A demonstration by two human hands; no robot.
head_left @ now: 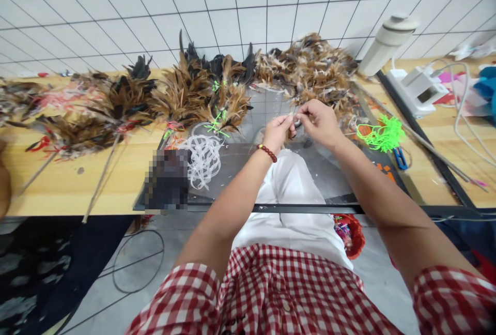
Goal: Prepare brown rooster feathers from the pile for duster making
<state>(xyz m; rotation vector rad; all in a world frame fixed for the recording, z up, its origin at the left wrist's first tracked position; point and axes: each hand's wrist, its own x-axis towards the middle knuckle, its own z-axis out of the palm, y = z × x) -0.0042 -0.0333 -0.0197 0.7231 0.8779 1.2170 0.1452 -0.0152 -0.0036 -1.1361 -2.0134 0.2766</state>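
Observation:
Above the dark glassy mat (240, 180), my left hand (276, 132) and my right hand (320, 122) meet, fingertips almost touching. Both are closed in a pinch. Whatever lies between the fingertips is thin and too small to name. Behind the hands lies a loose heap of brown feathers (320, 69). To the left stand feather bunches (228, 105) with bright green ties, and more brown and black bunches (182, 92). A tangle of clear plastic strip (203, 162) lies left of my left wrist. Right of my right forearm is a clump of neon green strings (383, 133).
A blue-handled tool (400, 159) lies by the green strings, near a long thin stick (426, 146). A white bottle (389, 43) and a power strip (418, 92) with cables stand at right. Feather bunches on sticks (103, 174) lie left. A red basket (354, 237) sits below.

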